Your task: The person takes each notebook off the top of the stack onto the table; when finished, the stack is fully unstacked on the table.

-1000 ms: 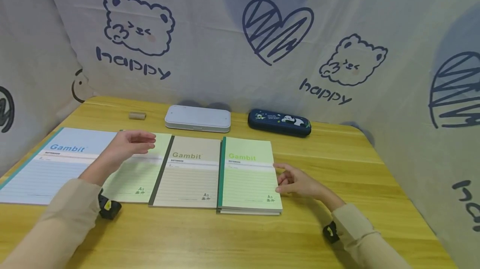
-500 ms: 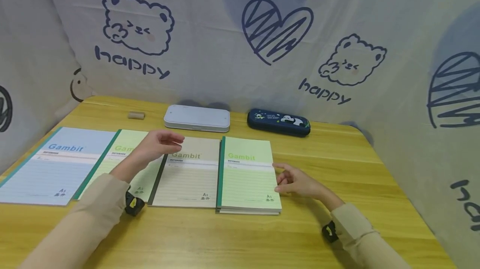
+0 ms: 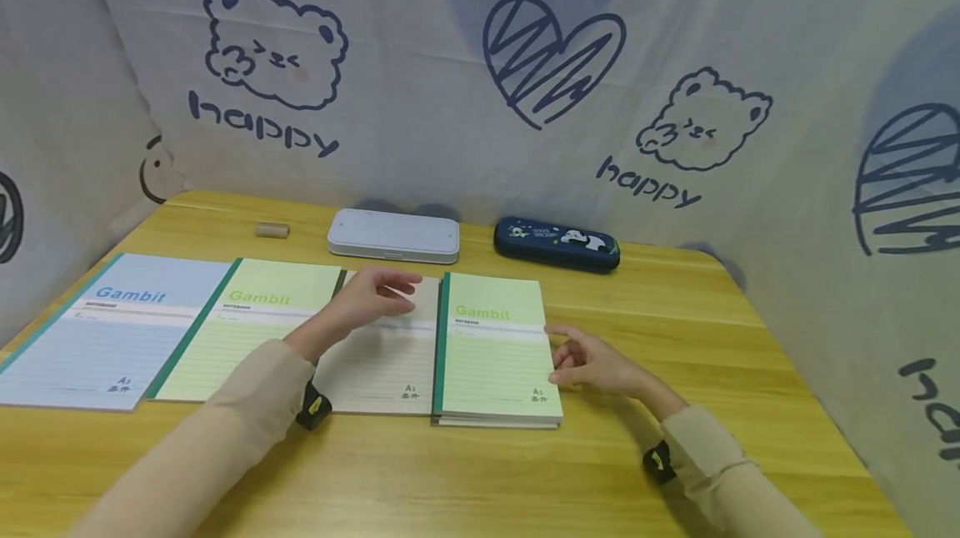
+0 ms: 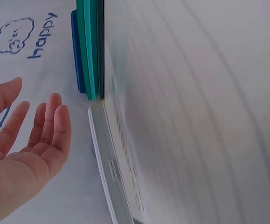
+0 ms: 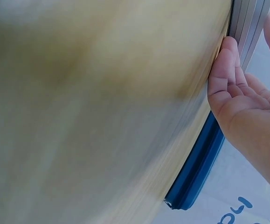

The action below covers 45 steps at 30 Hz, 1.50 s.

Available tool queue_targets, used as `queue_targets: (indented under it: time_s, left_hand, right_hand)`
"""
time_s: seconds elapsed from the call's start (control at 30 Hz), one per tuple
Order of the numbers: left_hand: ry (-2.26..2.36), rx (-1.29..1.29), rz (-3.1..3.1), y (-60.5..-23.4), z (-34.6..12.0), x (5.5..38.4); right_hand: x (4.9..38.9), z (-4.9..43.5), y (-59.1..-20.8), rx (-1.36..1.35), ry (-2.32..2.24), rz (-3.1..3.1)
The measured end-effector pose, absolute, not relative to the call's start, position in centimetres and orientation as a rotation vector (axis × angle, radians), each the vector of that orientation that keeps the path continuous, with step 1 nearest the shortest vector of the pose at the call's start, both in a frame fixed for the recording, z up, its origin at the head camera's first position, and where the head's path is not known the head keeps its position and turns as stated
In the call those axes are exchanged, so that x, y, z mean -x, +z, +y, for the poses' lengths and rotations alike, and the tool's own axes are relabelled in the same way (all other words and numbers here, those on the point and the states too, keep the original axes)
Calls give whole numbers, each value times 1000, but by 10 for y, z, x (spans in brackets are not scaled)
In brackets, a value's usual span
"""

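Note:
My left hand [image 3: 367,298] hovers over the upper part of a tan notebook [image 3: 378,375], holding nothing. In the left wrist view that hand [image 4: 37,144] has its fingers loosely spread and apart from the pages. To the right of the tan notebook lies a small stack with a green notebook [image 3: 491,363] on top, its dark green spine on the left. My right hand [image 3: 600,363] is at the stack's right edge, fingertips at its side. The right wrist view shows the right hand [image 5: 249,100] loosely bent beside the stacked page edges [image 5: 246,28].
Further left lie another green notebook [image 3: 217,354] and a blue notebook [image 3: 82,354]. Along the back stand a white pencil case [image 3: 393,235], a dark blue panda pencil case [image 3: 557,244] and a small brown cylinder [image 3: 272,230]. A printed cloth [image 3: 450,146] hangs behind the table.
My left hand has moved right, from above the left green notebook to above the tan notebook. The right hand has stayed at the stack's edge, and the notebooks have not shifted.

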<state>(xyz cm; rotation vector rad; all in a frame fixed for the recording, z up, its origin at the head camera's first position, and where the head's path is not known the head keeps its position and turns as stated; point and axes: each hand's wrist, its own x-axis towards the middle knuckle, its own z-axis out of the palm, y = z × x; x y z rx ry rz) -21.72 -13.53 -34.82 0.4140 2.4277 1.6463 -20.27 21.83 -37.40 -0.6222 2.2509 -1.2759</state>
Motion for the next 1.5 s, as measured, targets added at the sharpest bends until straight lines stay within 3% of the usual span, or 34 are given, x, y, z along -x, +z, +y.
queue_targets:
  time_s: [0.63, 1.5]
  left_hand:
    - [1538, -361, 2367, -355, -95, 218]
    - [1222, -314, 2468, -360, -80, 219]
  right_hand:
    - [205, 219, -375, 606, -1287, 2240]
    - [203, 218, -373, 604, -1274, 2250]
